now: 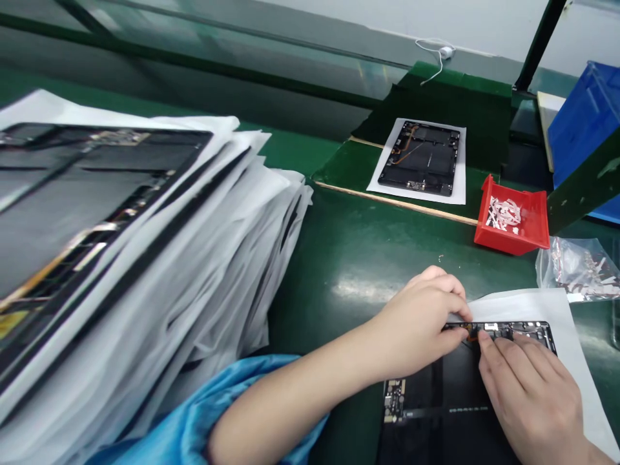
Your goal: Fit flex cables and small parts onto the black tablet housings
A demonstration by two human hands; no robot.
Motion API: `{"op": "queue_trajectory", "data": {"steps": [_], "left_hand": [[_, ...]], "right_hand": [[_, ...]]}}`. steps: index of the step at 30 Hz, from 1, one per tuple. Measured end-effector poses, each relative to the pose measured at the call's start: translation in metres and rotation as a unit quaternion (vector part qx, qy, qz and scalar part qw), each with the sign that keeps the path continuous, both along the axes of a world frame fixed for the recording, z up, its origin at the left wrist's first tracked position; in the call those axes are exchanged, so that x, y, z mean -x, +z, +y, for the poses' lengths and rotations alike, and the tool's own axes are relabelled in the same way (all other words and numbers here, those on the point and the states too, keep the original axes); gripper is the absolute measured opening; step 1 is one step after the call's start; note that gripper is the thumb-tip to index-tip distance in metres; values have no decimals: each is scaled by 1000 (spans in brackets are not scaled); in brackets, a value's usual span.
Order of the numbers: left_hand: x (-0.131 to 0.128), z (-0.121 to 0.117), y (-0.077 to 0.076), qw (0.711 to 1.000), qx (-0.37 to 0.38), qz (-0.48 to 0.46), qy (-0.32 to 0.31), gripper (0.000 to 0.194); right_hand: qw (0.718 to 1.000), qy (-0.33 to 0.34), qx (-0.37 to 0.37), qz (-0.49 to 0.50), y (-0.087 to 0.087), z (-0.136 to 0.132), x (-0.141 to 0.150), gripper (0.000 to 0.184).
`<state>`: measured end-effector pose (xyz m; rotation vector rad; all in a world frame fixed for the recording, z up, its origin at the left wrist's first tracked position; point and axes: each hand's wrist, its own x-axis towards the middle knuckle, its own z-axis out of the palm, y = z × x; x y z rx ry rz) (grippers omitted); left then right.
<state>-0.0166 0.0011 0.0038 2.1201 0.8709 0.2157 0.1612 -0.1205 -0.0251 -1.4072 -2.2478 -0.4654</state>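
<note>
An uncased tablet [445, 413] lies at the lower right, its inner parts facing up, on a white sheet [584, 368]. My left hand [431, 320] pinches its upper edge, thumb inside the frame and index finger over the rim. A bit of orange flex cable [471, 333] shows between the two hands. On the circuit strip [530, 328] and just below it, my right hand [537, 387] bends its fingers close together, the index fingertip beside the cable. The right thumb is hidden, as is anything under those fingers. Both hands touch the tablet.
A tall stack of tablets and white sheets [232, 239] fills the left. Another open tablet [421, 158] lies on a raised green board [343, 171]. A red bin [526, 223] with white scraps, a clear plastic bag [581, 261] and a blue crate [588, 123] stand right.
</note>
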Motion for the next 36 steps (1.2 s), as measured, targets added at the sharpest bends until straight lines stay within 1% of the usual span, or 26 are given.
{"op": "queue_trajectory", "data": {"steps": [4,9,18,24,28,31,36], "left_hand": [[0,-3,-4,1000,-18,3,3,13],[0,-3,-6,1000,-21,-9,5,13],[0,-5,-8,998,-47,-29,9,15],[0,-6,-8,997,-60,-37,-8,20],[0,-6,-9,997,-67,-44,-15,23],[0,-6,-10,996,-71,-43,-14,20],[0,-5,-8,997,-66,-41,-16,16]], "right_hand": [[1000,-19,4,1,-3,-2,0,18],[998,-37,40,17,-2,-3,-2,22],[990,-22,117,81,2,1,-8,23],[980,-12,159,117,5,2,-11,25],[980,-12,155,123,6,3,-11,28],[982,-15,143,122,4,3,-10,25],[993,-26,94,73,2,4,-6,23]]}}
